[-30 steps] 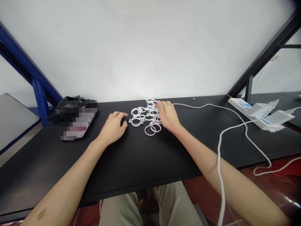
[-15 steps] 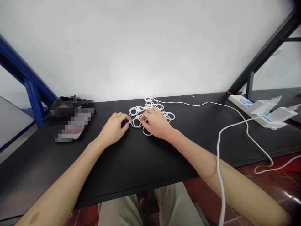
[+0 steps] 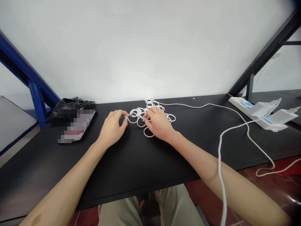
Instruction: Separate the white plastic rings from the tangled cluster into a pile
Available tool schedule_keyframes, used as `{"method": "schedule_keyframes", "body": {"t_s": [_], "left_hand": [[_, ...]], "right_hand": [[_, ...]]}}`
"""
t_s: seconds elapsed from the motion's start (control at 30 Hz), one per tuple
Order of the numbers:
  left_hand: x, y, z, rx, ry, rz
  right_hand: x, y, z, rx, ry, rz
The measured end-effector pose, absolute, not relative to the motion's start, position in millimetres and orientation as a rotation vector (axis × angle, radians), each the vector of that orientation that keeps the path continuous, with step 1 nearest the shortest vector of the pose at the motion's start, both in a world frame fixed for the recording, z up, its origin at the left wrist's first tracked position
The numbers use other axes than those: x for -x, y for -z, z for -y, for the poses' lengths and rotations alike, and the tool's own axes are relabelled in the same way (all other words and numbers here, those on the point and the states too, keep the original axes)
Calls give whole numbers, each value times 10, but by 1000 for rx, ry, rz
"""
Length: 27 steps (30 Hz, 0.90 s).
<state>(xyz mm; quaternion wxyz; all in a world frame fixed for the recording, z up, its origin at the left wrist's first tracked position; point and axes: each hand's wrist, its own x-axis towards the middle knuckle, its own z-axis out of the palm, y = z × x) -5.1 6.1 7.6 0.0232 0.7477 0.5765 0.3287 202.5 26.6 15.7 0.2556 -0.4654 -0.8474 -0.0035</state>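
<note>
A white cord [image 3: 148,136] lies in several round loops, heaped together on the black table [image 3: 131,169]. My left hand [image 3: 114,127] is at the left side of the heap, thumb and fingertips pinched on a piece of the cord. A curved stretch of cord runs from those fingertips toward the other loops. Over the middle of the heap is my right hand [image 3: 158,122], its thumb and fingers closed on a loop of the cord. That hand covers part of the heap, so how the loops cross beneath it is hidden.
A phone-like flat object [image 3: 87,125], partly blurred out, lies at the left by a crumpled black plastic bag [image 3: 71,103]. A white power strip [image 3: 244,108] with plugged-in chargers [image 3: 282,116] stands at right. One white cable [image 3: 219,157] hangs across my right forearm.
My left hand has shifted slightly left, drawing a stretch of cord out from the heap. My right hand stays at the loops. The view has tilted slightly.
</note>
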Motion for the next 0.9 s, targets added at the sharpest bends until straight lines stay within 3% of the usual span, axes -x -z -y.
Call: {"method": "schedule_keyframes", "body": {"t_s": [0.5,0.9], "left_hand": [[-36,-121,52,-2447,-1193,-1592],[-42,-140,67,-2470,-1176,-1528]], "right_hand": [[-2012,-96,-245,865,-185,2286],[-2035,-129,-252,872,-203,2301]]}}
